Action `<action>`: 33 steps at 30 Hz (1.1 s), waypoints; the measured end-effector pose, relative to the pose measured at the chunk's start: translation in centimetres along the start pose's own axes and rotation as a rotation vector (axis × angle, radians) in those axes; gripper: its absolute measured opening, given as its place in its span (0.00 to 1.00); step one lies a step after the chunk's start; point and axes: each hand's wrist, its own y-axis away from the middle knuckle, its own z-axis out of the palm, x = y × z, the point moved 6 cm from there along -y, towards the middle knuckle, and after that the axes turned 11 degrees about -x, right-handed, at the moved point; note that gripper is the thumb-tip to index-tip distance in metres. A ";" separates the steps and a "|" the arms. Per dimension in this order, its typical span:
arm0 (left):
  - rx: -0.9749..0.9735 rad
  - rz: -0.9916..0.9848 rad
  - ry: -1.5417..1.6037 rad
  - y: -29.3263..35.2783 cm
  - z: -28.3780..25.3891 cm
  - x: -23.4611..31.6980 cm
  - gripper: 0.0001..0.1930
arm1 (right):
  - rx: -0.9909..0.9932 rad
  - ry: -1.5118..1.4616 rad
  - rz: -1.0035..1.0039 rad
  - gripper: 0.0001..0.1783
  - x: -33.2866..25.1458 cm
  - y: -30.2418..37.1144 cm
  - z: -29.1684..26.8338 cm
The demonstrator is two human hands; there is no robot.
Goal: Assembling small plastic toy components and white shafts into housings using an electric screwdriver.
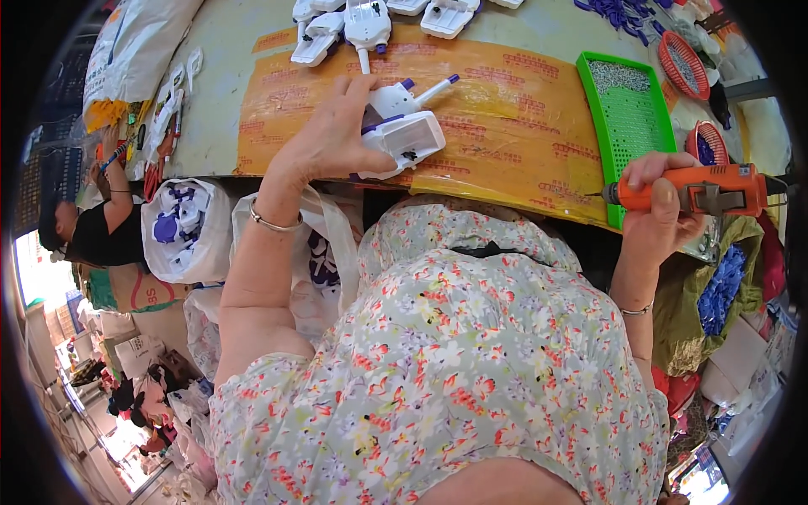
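Note:
My left hand (337,135) curves around the left side of a white plastic housing (417,139) with purple edging, its thumb along the near side. Just beyond the housing lies another white piece (393,101) with a purple-tipped stem, partly behind my fingers. Both rest on the orange taped board (513,135). At the right, my right hand (661,210) is closed around an orange electric screwdriver (728,187). Its thin bit points left, over the near end of a green perforated tray (587,84) of small screws.
Several white-and-purple housings (368,23) lie at the table's far edge. Red baskets (683,63) and loose purple parts (619,13) are at the far right. A white bag (189,261) of parts hangs near-left. Another person (109,223) works at the left.

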 end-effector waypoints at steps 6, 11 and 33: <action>-0.010 0.012 0.292 0.4 0.7 1.1 0.47 | 0.008 -0.015 0.001 0.18 0.1 0.0 0.5; -0.227 0.031 0.787 3.0 -0.1 -1.7 0.43 | -0.019 0.010 -0.008 0.20 0.4 -0.1 0.0; -0.656 -0.435 0.612 15.8 5.2 -10.8 0.27 | -0.009 -0.003 0.065 0.24 1.8 -0.5 0.7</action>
